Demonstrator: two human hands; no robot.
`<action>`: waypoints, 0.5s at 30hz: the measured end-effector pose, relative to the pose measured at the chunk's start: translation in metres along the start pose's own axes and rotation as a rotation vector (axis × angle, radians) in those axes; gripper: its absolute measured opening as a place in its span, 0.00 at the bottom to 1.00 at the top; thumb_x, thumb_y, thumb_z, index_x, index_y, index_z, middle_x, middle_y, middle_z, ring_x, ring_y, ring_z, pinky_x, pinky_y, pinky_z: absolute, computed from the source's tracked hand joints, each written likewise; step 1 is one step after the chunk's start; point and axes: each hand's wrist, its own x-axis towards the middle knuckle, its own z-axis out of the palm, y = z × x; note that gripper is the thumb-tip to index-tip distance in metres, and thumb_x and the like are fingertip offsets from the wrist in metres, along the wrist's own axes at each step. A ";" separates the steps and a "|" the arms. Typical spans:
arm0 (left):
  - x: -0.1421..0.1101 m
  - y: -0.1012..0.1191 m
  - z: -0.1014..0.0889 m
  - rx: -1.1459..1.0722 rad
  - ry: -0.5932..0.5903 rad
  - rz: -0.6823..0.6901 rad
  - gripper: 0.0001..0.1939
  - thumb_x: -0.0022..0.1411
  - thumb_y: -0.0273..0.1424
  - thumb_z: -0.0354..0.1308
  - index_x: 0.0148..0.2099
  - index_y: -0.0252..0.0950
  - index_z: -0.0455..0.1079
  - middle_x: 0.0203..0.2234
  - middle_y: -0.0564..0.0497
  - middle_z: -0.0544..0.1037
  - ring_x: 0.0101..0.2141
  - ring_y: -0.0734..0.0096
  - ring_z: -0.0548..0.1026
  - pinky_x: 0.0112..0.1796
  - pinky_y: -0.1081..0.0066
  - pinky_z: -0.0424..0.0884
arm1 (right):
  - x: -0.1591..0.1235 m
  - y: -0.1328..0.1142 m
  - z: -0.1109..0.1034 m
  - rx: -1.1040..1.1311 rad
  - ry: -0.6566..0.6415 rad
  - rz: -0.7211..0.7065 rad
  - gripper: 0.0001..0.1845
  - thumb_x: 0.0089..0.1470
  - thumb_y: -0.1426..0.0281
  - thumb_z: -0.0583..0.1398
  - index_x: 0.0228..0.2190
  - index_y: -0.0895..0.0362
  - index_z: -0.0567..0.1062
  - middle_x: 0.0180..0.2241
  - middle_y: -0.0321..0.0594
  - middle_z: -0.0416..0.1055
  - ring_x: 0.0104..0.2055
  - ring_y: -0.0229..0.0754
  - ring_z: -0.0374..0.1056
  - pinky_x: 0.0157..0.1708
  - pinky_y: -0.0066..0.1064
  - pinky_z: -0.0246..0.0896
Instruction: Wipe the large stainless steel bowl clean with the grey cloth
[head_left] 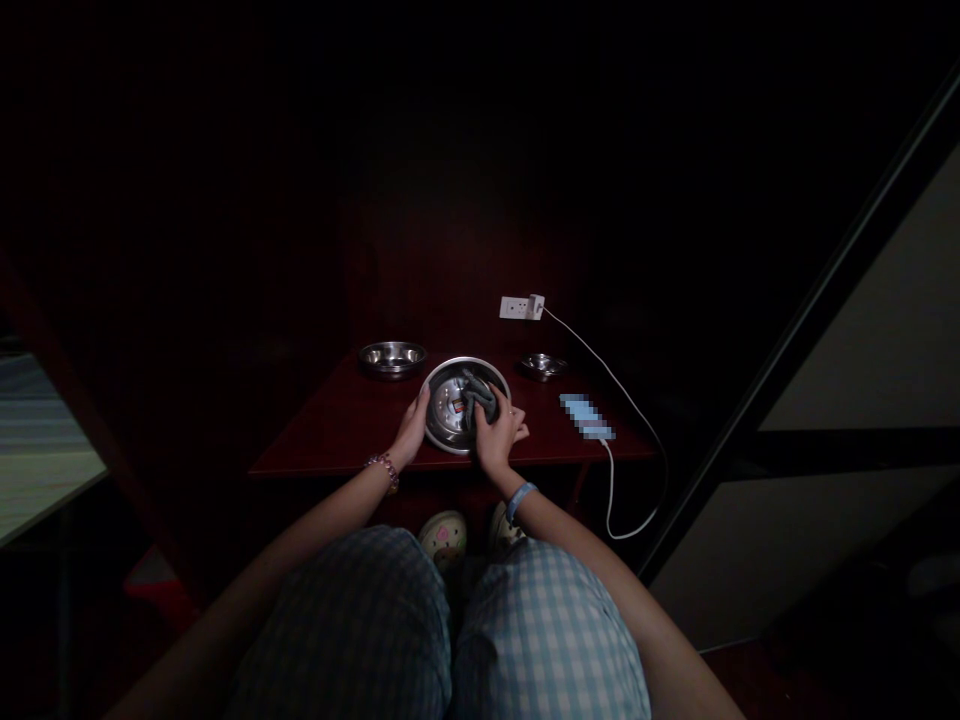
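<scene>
A shiny metal bowl [444, 425] is tilted toward me at the front of the dark red table. My left hand [412, 428] grips its left rim, the fingers hidden behind the bowl. Inside the bowl, a dark grey cloth [478, 393] is bunched up against the right part of the inner surface. My right hand [499, 430] is closed on this cloth and presses it to the metal. A small coloured label [457, 406] shows on the bowl's bottom.
Metal bowls stand at the back left [392, 360] and back right [543, 367] of the table [315, 430]. A phone [587, 416], blurred out, lies at the right, its white cable [611, 362] running to a wall socket [514, 308]. My knees are below the front edge.
</scene>
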 end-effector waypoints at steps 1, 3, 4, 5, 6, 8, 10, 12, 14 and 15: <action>0.000 0.000 0.000 0.001 0.006 -0.003 0.29 0.65 0.50 0.52 0.56 0.35 0.73 0.55 0.41 0.77 0.56 0.59 0.73 0.58 0.64 0.64 | 0.000 0.000 0.000 -0.002 0.001 0.007 0.22 0.60 0.62 0.53 0.54 0.49 0.72 0.49 0.42 0.74 0.51 0.50 0.57 0.52 0.42 0.40; 0.000 0.000 0.000 0.005 0.013 -0.008 0.29 0.66 0.50 0.51 0.56 0.35 0.73 0.55 0.41 0.76 0.56 0.59 0.73 0.58 0.64 0.64 | 0.001 -0.001 0.000 -0.005 -0.001 0.020 0.21 0.61 0.62 0.52 0.54 0.49 0.72 0.49 0.42 0.74 0.50 0.50 0.58 0.52 0.43 0.40; -0.001 0.000 0.000 0.008 0.014 -0.010 0.29 0.66 0.50 0.51 0.56 0.35 0.73 0.55 0.42 0.76 0.56 0.59 0.73 0.58 0.65 0.64 | 0.001 -0.002 0.000 -0.006 -0.006 0.023 0.21 0.61 0.62 0.52 0.53 0.48 0.72 0.48 0.42 0.75 0.50 0.50 0.59 0.52 0.43 0.40; -0.001 0.001 0.001 0.010 0.011 -0.009 0.28 0.66 0.50 0.51 0.56 0.35 0.73 0.55 0.42 0.76 0.56 0.59 0.73 0.58 0.65 0.64 | 0.001 -0.003 -0.001 -0.006 -0.012 0.023 0.21 0.61 0.63 0.51 0.53 0.48 0.73 0.49 0.42 0.75 0.49 0.49 0.59 0.52 0.43 0.40; -0.001 0.001 0.001 0.013 0.008 -0.009 0.28 0.66 0.50 0.51 0.56 0.35 0.72 0.55 0.42 0.76 0.56 0.60 0.73 0.58 0.65 0.64 | 0.001 -0.003 -0.001 -0.007 -0.018 0.017 0.21 0.62 0.63 0.51 0.53 0.48 0.73 0.49 0.42 0.75 0.49 0.49 0.59 0.51 0.43 0.40; -0.001 0.001 0.001 0.019 0.008 -0.009 0.28 0.67 0.50 0.50 0.57 0.34 0.72 0.56 0.41 0.76 0.57 0.60 0.73 0.58 0.65 0.64 | 0.001 -0.005 -0.002 -0.011 -0.029 -0.005 0.21 0.62 0.64 0.50 0.52 0.47 0.74 0.51 0.41 0.74 0.49 0.49 0.59 0.51 0.43 0.40; -0.001 0.001 0.001 0.024 0.011 -0.008 0.28 0.67 0.49 0.50 0.57 0.34 0.72 0.56 0.41 0.76 0.57 0.59 0.72 0.58 0.65 0.64 | 0.001 -0.007 -0.004 -0.015 -0.033 -0.031 0.22 0.62 0.65 0.49 0.52 0.46 0.74 0.52 0.41 0.74 0.50 0.50 0.58 0.51 0.43 0.41; -0.001 0.001 0.001 0.026 0.022 -0.009 0.28 0.66 0.50 0.51 0.56 0.35 0.73 0.55 0.41 0.77 0.56 0.58 0.73 0.58 0.64 0.64 | 0.000 -0.008 -0.005 -0.021 -0.030 -0.050 0.22 0.62 0.67 0.49 0.52 0.45 0.75 0.52 0.40 0.73 0.51 0.49 0.57 0.50 0.42 0.42; 0.000 0.000 0.001 0.025 0.021 -0.006 0.28 0.66 0.50 0.51 0.56 0.35 0.73 0.53 0.42 0.78 0.56 0.58 0.74 0.58 0.64 0.65 | 0.001 -0.008 -0.006 -0.034 -0.021 -0.053 0.22 0.61 0.67 0.49 0.52 0.44 0.74 0.53 0.40 0.71 0.51 0.49 0.57 0.50 0.41 0.42; 0.000 0.000 0.001 0.026 0.021 -0.004 0.28 0.66 0.50 0.51 0.56 0.35 0.73 0.53 0.42 0.78 0.55 0.58 0.74 0.58 0.64 0.65 | 0.001 -0.008 -0.006 -0.045 -0.013 -0.048 0.22 0.61 0.67 0.50 0.52 0.44 0.74 0.52 0.40 0.69 0.51 0.49 0.58 0.50 0.41 0.42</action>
